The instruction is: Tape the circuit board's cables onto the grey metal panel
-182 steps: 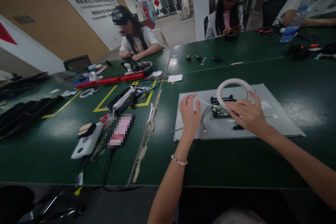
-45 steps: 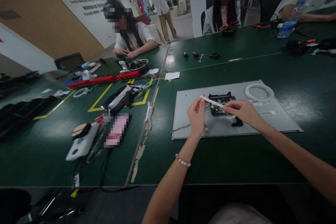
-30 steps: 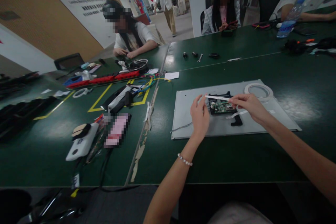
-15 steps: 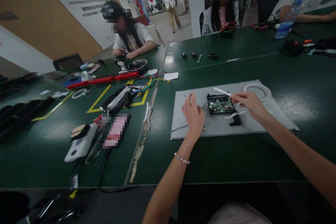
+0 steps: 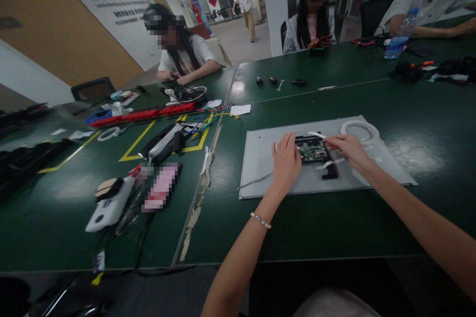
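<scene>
Tape strip (image 5: 316, 134) lowered to board (image 5: 311, 149) — thin, white, in right hand (image 5: 347, 149)

Both bare arms reached forward, the left from the bottom edge, the right slanting in from the lower right corner. The left hand (image 5: 285, 161) lay palm down, fingers stretched forward and close together. The right hand (image 5: 347, 148) was held knuckles up, its thumb and forefinger pinched together, pointing towards the left hand.
</scene>
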`<state>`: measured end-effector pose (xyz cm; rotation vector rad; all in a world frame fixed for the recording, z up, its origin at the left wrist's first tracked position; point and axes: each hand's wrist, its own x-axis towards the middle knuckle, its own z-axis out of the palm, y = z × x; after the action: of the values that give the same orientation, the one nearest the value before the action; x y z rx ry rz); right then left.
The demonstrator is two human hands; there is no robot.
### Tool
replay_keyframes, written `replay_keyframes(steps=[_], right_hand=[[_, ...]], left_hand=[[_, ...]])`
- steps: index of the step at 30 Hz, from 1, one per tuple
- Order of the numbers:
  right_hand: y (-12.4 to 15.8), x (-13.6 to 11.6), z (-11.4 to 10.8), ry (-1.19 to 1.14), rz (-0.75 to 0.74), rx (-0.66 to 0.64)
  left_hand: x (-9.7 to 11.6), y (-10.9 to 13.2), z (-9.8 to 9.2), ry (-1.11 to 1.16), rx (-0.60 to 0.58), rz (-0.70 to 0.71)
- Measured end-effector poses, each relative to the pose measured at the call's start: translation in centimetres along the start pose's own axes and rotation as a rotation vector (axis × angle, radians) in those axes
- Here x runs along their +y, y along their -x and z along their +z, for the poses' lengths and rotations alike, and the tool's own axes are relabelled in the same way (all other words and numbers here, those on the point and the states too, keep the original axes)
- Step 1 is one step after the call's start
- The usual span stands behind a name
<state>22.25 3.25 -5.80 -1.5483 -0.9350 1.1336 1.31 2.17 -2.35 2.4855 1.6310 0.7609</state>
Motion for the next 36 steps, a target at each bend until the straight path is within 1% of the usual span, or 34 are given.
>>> replay_keyframes(steps=[3, 8, 11, 13, 17, 21, 24, 27, 36], right_hand=[[0.0, -0.1, 0.1, -0.006, 0.013, -0.001], [0.2, -0.5, 0.4, -0.014, 0.029, 0.013], [0.2, -0.6, 0.5, -0.013, 0.041, 0.014], [0.2, -0.7, 0.5, -0.003, 0.052, 0.007], [0.0, -0.8, 0.1, 0.02, 0.086, -0.053], [-0.4, -0.8, -1.0, 0.048, 0.139, -0.146], [-0.7, -0.8, -1.9, 0.071, 0.166, -0.193], [-0.8, -0.9, -2.3, 0.099, 0.182, -0.212], [-0.3, -1.2, -2.6, 0.17, 0.187, -0.248]], left_hand=[[0.4, -1.6, 1.0, -0.005, -0.059, 0.067], [0.8, -4.6, 3.3, -0.023, -0.183, 0.172], [0.8, -5.6, 4.3, -0.053, -0.262, 0.198], [0.7, -5.9, 4.7, -0.07, -0.293, 0.217], [0.3, -6.2, 4.9, -0.064, -0.29, 0.249], [0.2, -6.2, 5.1, -0.074, -0.28, 0.258], [0.3, -6.2, 5.3, -0.082, -0.28, 0.264], [0.2, -6.2, 5.4, -0.082, -0.279, 0.263], [0.1, -6.3, 5.3, -0.083, -0.291, 0.235]])
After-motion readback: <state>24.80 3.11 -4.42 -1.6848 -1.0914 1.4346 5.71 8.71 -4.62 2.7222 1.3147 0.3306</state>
